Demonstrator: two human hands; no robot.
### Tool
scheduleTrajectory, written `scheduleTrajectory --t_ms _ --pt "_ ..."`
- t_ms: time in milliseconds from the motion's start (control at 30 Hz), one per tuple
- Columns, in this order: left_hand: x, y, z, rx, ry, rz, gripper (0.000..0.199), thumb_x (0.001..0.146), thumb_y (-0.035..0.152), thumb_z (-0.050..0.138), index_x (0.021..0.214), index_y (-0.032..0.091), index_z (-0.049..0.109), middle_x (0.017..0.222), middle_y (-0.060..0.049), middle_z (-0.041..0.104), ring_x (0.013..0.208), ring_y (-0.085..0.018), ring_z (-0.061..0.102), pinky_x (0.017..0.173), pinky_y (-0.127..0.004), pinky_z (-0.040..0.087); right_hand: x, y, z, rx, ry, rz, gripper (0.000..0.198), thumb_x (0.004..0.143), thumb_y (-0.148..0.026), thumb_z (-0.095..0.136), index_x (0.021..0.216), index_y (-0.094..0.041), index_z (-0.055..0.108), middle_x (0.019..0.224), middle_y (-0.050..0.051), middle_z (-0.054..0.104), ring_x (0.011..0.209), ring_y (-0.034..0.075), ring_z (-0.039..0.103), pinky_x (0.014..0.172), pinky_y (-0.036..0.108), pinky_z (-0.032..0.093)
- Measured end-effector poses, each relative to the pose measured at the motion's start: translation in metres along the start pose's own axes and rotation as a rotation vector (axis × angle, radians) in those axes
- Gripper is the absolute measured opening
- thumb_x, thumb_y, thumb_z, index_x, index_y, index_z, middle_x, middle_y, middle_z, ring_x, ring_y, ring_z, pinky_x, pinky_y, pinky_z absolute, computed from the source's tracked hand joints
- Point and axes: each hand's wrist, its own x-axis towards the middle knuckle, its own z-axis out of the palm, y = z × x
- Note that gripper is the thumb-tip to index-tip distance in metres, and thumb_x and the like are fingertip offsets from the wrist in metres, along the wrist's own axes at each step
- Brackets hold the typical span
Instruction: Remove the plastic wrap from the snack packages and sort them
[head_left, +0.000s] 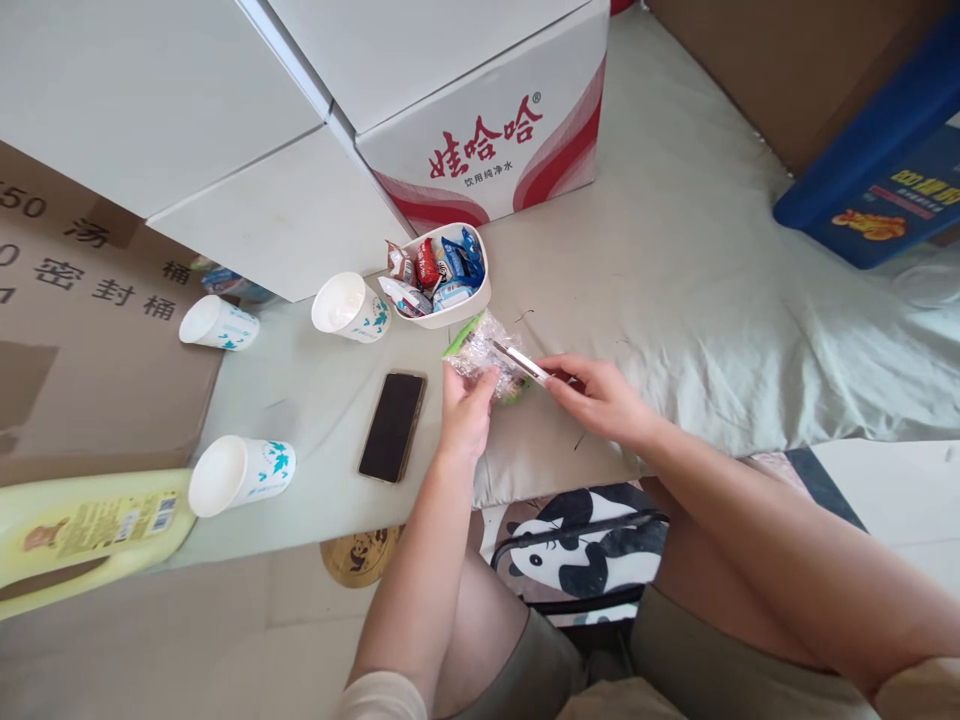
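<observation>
My left hand (468, 408) grips a crinkled clear plastic package (480, 350) with a bright green edge; its contents are blurred by the shiny film. In my right hand (600, 398) is a slim white utility knife (523, 362), its tip lying against or just over the package. I cannot tell whether the blade has gone through the film. Just beyond the package stands a white tub (450, 318) filled with several small wrapped snacks (454, 262) in blue, red and white. A dark-screened phone (391, 427) lies flat to the left of my left hand.
Paper cups with blue leaves, one upright-tilted (351, 306), others (219, 323) (241, 474), stand at the left. White cartons (480, 150) rise behind the tub. A yellow jug (97, 525) is at left, a blue container (877, 190) at right. The cloth-covered edge runs above my knees.
</observation>
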Motion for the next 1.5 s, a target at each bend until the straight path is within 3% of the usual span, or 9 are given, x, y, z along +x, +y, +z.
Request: scheduleTrajectory --t_ms 300,533,900,1033,1233,1400,1500 --pt "0.001 0.003 -0.004 -0.007 0.071 0.008 0.052 0.069 0.037 0.089 0.112 0.027 0.06 0.117 -0.003 0.072 0.11 -0.019 0.066 0.101 -0.035 0.05 -0.003 -0.003 -0.001 -0.019 0.05 -0.067 0.031 0.092 -0.031 0.054 0.113 -0.019 0.074 0.096 0.007 0.077 0.078 0.018 0.068 0.068 0.029 0.056" --pt "-0.001 0.001 -0.007 0.041 0.027 0.014 0.052 0.067 0.042 0.091 0.105 0.026 0.059 0.108 -0.002 0.07 0.103 -0.018 0.066 0.095 -0.031 0.05 0.0 0.002 0.008 -0.079 -0.005 -0.072 0.03 0.093 -0.029 0.054 0.113 -0.02 0.074 0.095 0.007 0.077 0.076 0.017 0.068 0.066 0.028 0.054" --pt "0.011 0.026 -0.019 -0.092 0.12 0.086 0.072 0.062 0.039 0.093 0.127 0.034 0.061 0.135 -0.006 0.068 0.122 -0.024 0.065 0.099 -0.037 0.053 0.0 0.004 0.001 -0.204 -0.108 -0.09 0.028 0.09 -0.024 0.055 0.108 -0.02 0.076 0.093 0.006 0.077 0.07 0.015 0.064 0.064 0.028 0.051" --pt "0.013 0.027 -0.023 -0.121 0.135 0.073 0.065 0.065 0.036 0.09 0.125 0.033 0.064 0.135 -0.006 0.069 0.121 -0.024 0.066 0.098 -0.036 0.055 -0.001 0.003 -0.008 -0.202 0.038 -0.06 0.029 0.09 -0.028 0.054 0.108 -0.02 0.075 0.087 0.006 0.075 0.068 0.016 0.065 0.063 0.029 0.051" --pt "0.006 0.018 -0.017 -0.073 0.061 0.01 0.067 0.065 0.035 0.09 0.125 0.03 0.062 0.13 -0.006 0.069 0.121 -0.024 0.066 0.1 -0.037 0.052 0.004 0.021 -0.023 -0.505 0.344 -0.089 0.026 0.086 -0.023 0.053 0.104 -0.022 0.072 0.1 0.01 0.074 0.083 0.024 0.067 0.07 0.036 0.053" --pt "0.0 0.013 -0.013 -0.02 -0.02 -0.067 0.062 0.063 0.036 0.092 0.117 0.027 0.062 0.119 -0.006 0.072 0.114 -0.023 0.067 0.1 -0.038 0.052 0.008 0.032 -0.025 -0.715 0.389 -0.051 0.027 0.084 -0.018 0.052 0.103 -0.021 0.071 0.102 0.013 0.072 0.093 0.031 0.065 0.078 0.044 0.051" --pt "-0.003 0.012 -0.012 -0.002 -0.054 -0.109 0.058 0.064 0.034 0.091 0.114 0.025 0.063 0.118 -0.005 0.072 0.114 -0.023 0.067 0.102 -0.039 0.051 0.009 0.03 -0.022 -0.748 0.397 -0.102 0.024 0.085 -0.021 0.053 0.102 -0.02 0.071 0.102 0.014 0.071 0.095 0.033 0.063 0.084 0.048 0.049"
